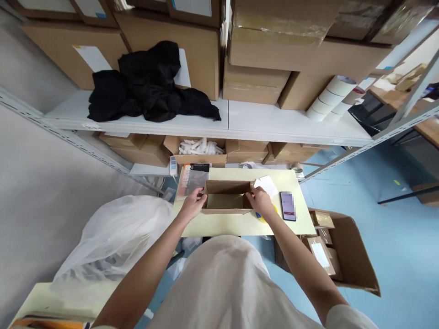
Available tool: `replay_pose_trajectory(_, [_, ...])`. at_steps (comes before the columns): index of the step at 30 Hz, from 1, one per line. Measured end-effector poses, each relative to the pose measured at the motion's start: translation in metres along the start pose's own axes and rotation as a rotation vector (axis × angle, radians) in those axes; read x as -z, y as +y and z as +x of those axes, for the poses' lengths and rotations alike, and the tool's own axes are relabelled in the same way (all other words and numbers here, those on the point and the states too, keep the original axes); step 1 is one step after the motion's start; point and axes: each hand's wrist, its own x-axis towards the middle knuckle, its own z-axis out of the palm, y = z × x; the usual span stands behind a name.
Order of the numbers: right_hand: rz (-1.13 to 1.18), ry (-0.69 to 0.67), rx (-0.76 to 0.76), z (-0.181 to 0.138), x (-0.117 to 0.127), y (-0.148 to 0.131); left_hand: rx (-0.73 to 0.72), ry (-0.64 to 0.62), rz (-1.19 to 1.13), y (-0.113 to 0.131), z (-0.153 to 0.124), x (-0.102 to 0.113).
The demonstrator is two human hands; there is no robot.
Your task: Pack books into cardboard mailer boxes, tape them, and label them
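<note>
An open brown cardboard box (227, 185) stands on a small pale yellow table (240, 224). My left hand (193, 204) grips the box's left end, fingers curled over the edge. My right hand (259, 201) holds the right end the same way. The inside of the box looks empty. A clear packet with an orange and black insert (192, 179) lies just behind my left hand. A white slip of paper (266, 185) and a phone (287, 205) lie to the right of my right hand.
A white metal shelf (260, 121) behind the table carries large cartons, a black garment (151, 84) and tape rolls (331, 98). A white plastic bag (120, 233) sits to the left. An open carton (343, 251) of small boxes stands on the blue floor at right.
</note>
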Motion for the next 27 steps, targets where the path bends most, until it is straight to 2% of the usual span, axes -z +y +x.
replay_pose_trajectory(5, [0.071,-0.168,0.136,0.007,-0.010,-0.009,-0.245,0.021,0.496,0.021,0.002,-0.005])
replay_pose_trajectory(8, [0.208,-0.199,0.188,0.010,-0.011,-0.003,-0.287,0.022,0.674,0.030,0.000,-0.013])
replay_pose_trajectory(11, [0.351,-0.247,0.189,0.014,-0.011,0.009,-0.253,0.049,0.738,0.033,0.000,-0.018])
replay_pose_trajectory(16, [0.669,-0.185,0.156,0.020,-0.017,0.023,-0.244,0.071,0.706,0.027,0.003,-0.016])
replay_pose_trajectory(18, [0.722,-0.198,0.143,0.022,-0.020,0.025,-0.253,0.056,0.695,0.026,0.002,-0.015])
replay_pose_trajectory(20, [0.723,-0.240,0.137,0.025,-0.020,0.026,-0.288,-0.007,0.655,0.026,0.000,-0.015])
replay_pose_trajectory(23, [0.756,-0.321,0.120,0.027,-0.017,0.027,-0.371,-0.172,0.574,0.026,-0.001,-0.014])
replay_pose_trajectory(27, [0.878,-0.409,0.045,0.026,-0.007,0.026,-0.468,-0.374,0.607,0.018,0.003,0.000])
